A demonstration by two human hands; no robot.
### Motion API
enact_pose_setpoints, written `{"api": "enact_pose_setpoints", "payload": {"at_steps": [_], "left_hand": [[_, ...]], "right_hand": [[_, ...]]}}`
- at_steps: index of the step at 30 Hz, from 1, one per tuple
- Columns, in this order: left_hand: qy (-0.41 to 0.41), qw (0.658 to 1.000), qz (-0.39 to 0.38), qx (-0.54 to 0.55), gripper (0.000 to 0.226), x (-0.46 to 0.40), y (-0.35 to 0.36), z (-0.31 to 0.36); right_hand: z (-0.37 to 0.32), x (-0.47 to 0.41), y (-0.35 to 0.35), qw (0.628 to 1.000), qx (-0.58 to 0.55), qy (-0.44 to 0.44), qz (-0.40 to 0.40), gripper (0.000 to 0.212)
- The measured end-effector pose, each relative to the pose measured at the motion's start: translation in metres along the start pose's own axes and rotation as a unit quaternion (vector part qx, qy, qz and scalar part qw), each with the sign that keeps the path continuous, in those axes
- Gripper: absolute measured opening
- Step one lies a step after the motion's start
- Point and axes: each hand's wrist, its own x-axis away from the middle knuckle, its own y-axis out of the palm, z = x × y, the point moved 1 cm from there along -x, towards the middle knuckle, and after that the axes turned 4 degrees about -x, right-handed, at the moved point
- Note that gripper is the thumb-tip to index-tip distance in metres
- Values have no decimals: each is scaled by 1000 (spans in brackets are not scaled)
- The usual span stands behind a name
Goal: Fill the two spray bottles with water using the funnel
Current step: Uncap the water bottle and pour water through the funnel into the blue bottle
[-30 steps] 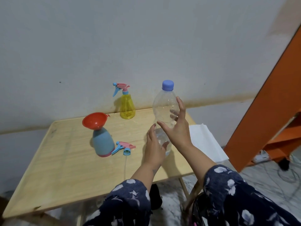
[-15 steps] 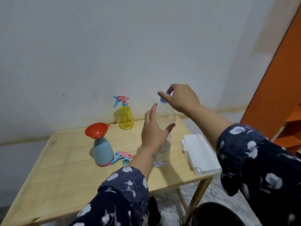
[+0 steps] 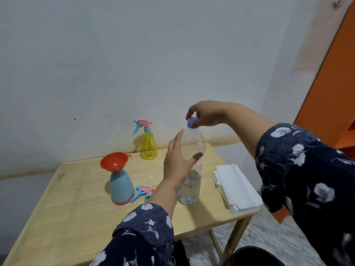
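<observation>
A clear water bottle (image 3: 192, 181) with a little water in its base stands on the wooden table (image 3: 76, 208). My right hand (image 3: 206, 114) pinches its blue cap (image 3: 192, 122) from above. My left hand (image 3: 175, 164) holds the bottle's body, thumb across the front and fingers up along its left side. To the left stands the blue spray bottle (image 3: 121, 187) with the red funnel (image 3: 113, 162) in its neck. Its pink and blue sprayer head (image 3: 143, 192) lies beside it. The yellow spray bottle (image 3: 148, 146), sprayer on, stands at the back by the wall.
A stack of white napkins (image 3: 236, 187) lies at the table's right edge. Orange furniture (image 3: 330, 93) rises on the right. A dark round object (image 3: 253, 256) sits on the floor below the table's right corner.
My right hand left the bottle's side and rose to its cap, which it now pinches. My left hand slid up the bottle's body. The bottle stayed upright on the table.
</observation>
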Motion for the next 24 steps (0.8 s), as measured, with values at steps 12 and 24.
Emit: {"api": "enact_pose_setpoints", "payload": {"at_steps": [12, 24], "left_hand": [[6, 1000, -11, 1, 90, 1, -1, -1], [13, 1000, -15, 9, 89, 4, 0, -5]], "right_hand": [[-8, 5, -6, 999, -5, -36, -1, 32], [31, -3, 0, 953, -258, 22, 159, 31]]}}
